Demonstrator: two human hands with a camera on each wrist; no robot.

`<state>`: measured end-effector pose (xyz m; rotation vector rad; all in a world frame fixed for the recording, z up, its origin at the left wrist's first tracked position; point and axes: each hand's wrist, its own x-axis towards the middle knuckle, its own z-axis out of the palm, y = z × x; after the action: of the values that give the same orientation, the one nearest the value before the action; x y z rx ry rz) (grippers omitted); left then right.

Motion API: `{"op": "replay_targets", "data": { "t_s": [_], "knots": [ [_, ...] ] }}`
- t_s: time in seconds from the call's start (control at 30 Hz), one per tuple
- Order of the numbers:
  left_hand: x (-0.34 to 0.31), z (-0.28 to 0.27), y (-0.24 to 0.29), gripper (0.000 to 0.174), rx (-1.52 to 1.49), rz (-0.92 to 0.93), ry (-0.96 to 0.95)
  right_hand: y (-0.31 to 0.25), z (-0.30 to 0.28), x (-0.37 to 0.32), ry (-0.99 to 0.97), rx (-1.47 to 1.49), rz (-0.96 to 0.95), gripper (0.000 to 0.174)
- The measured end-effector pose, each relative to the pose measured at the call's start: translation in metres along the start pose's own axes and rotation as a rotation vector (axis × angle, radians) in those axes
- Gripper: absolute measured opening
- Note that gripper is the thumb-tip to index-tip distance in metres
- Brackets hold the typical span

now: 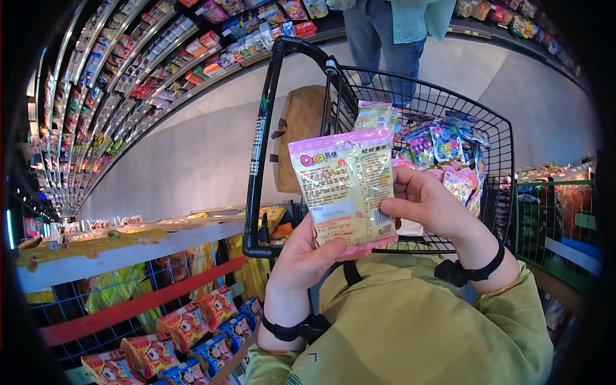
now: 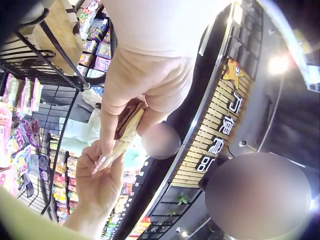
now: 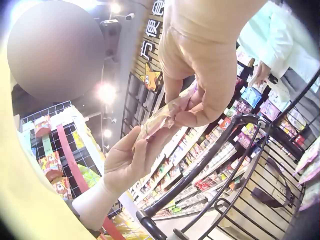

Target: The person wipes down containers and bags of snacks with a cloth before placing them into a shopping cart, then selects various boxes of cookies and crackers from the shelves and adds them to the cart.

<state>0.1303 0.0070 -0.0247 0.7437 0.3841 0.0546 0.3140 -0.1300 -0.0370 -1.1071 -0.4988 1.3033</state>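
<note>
A pink-topped candy bag (image 1: 340, 192) marked QQ is held up between both hands, its printed side with a barcode facing the head view. The left hand (image 1: 308, 251) pinches its lower left corner, thumb on the front. At its right edge the right hand (image 1: 427, 204) grips with thumb in front and fingers behind. In the left wrist view the bag (image 2: 122, 142) appears edge-on between the left hand (image 2: 147, 80) and the right hand (image 2: 100, 177). The right wrist view shows the right hand (image 3: 202, 70) and left hand (image 3: 125, 162) on the bag (image 3: 167, 117).
Behind the bag stands a black wire cart (image 1: 513, 167) holding several colourful candy bags (image 1: 449, 144). A brown box (image 1: 298, 138) is by its handle. Someone in jeans (image 1: 388, 48) stands beyond the cart. Stocked shelves (image 1: 138, 70) line the left; a rack of snack bags (image 1: 154, 353) is at lower left.
</note>
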Motion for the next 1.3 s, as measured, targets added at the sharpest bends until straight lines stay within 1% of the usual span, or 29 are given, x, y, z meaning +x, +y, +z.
{"op": "replay_targets", "data": {
  "t_s": [0.13,0.23,0.27,0.3,0.33,0.37,0.4,0.43,0.47,0.5,0.6,0.67,0.7,0.77,0.8,0.83,0.87,0.9,0.93,0.97,1.0,1.03,1.07,1.1,1.13,1.2,1.23,1.27,1.3],
  "knots": [
    [0.003,0.0,0.0,0.053,-0.001,-0.015,-0.023,0.003,0.001,-0.001,0.065,-0.009,0.017,0.022],
    [0.014,-0.003,-0.004,0.046,-0.033,-0.095,0.113,0.02,-0.011,0.003,0.085,-0.057,0.048,0.021],
    [0.023,-0.008,-0.011,0.044,0.026,-0.099,0.197,0.024,-0.017,0.005,0.094,-0.087,0.139,0.027],
    [0.034,-0.018,-0.02,0.043,0.087,-0.101,0.285,0.033,-0.026,0.008,0.113,-0.095,0.145,0.027],
    [0.044,-0.032,-0.033,0.043,0.078,-0.108,0.272,0.046,-0.036,0.013,0.122,-0.119,0.209,0.026],
    [0.055,-0.049,-0.048,0.043,0.328,-0.101,0.337,0.061,-0.046,0.019,0.127,-0.14,0.274,0.025],
    [0.066,-0.062,-0.062,0.042,0.578,-0.09,0.401,0.077,-0.056,0.024,0.134,-0.145,0.28,0.025],
    [0.076,-0.069,-0.073,0.042,0.571,-0.093,0.399,0.096,-0.064,0.029,0.215,-0.127,0.327,0.024],
    [0.088,-0.072,-0.083,0.044,0.704,-0.13,0.404,0.111,-0.072,0.035,0.296,-0.107,0.373,0.024],
    [0.099,-0.078,-0.095,0.045,0.837,-0.167,0.405,0.121,-0.08,0.04,0.302,-0.108,0.38,0.024],
    [0.127,-0.117,-0.144,0.048,0.85,-0.18,0.403,0.155,-0.102,0.059,0.398,-0.195,0.495,0.023],
    [0.138,-0.094,-0.131,0.048,0.833,-0.25,0.419,0.192,-0.117,0.077,0.505,-0.402,0.464,0.023],
    [0.145,-0.087,-0.127,0.048,0.82,-0.306,0.441,0.21,-0.124,0.086,0.508,-0.395,0.478,0.023],
    [0.16,-0.116,-0.146,0.046,0.774,-0.285,0.453,0.236,-0.134,0.102,0.537,-0.565,0.468,0.026],
    [0.168,-0.141,-0.161,0.045,0.873,-0.287,0.447,0.221,-0.13,0.102,0.506,-0.554,0.535,0.032],
    [0.175,-0.157,-0.17,0.045,0.973,-0.289,0.439,0.22,-0.128,0.103,0.507,-0.551,0.55,0.032],
    [0.18,-0.161,-0.173,0.05,0.925,-0.355,0.466,0.221,-0.127,0.103,0.511,-0.559,0.523,0.035],
    [0.183,-0.156,-0.174,0.05,0.918,-0.365,0.466,0.219,-0.126,0.102,0.516,-0.568,0.493,0.038],
    [0.184,-0.143,-0.166,0.054,0.912,-0.427,0.563,0.21,-0.127,0.099,0.41,-0.548,0.53,0.042],
    [0.184,-0.129,-0.157,0.057,0.906,-0.489,0.655,0.204,-0.127,0.093,0.415,-0.546,0.54,0.042],
    [0.183,-0.106,-0.141,0.062,0.799,-0.55,0.644,0.198,-0.13,0.085,0.337,-0.679,0.449,0.042],
    [0.182,-0.108,-0.146,0.062,0.795,-0.559,0.629,0.188,-0.132,0.077,0.258,-0.81,0.357,0.043],
    [0.175,-0.115,-0.15,0.061,0.719,-0.449,0.568,0.174,-0.141,0.062,0.238,-0.772,0.233,0.04],
    [0.169,-0.119,-0.153,0.061,0.637,-0.339,0.509,0.145,-0.153,0.048,0.212,-0.804,0.22,0.036],
    [0.166,-0.111,-0.15,0.056,0.656,-0.332,0.506,0.122,-0.17,0.036,0.182,-0.839,0.206,0.031],
    [0.161,-0.083,-0.135,0.055,0.715,-0.341,0.458,0.109,-0.212,0.011,0.346,-0.86,0.166,0.023],
    [0.16,-0.075,-0.131,0.055,0.786,-0.349,0.419,0.082,-0.218,-0.001,0.394,-1.026,0.249,0.017],
    [0.161,-0.08,-0.141,0.048,0.825,-0.308,0.359,0.09,-0.242,-0.014,0.402,-1.148,0.207,0.014],
    [0.163,-0.072,-0.14,0.048,0.828,-0.307,0.358,0.084,-0.247,-0.025,0.393,-1.266,0.242,0.02]
  ]
}}
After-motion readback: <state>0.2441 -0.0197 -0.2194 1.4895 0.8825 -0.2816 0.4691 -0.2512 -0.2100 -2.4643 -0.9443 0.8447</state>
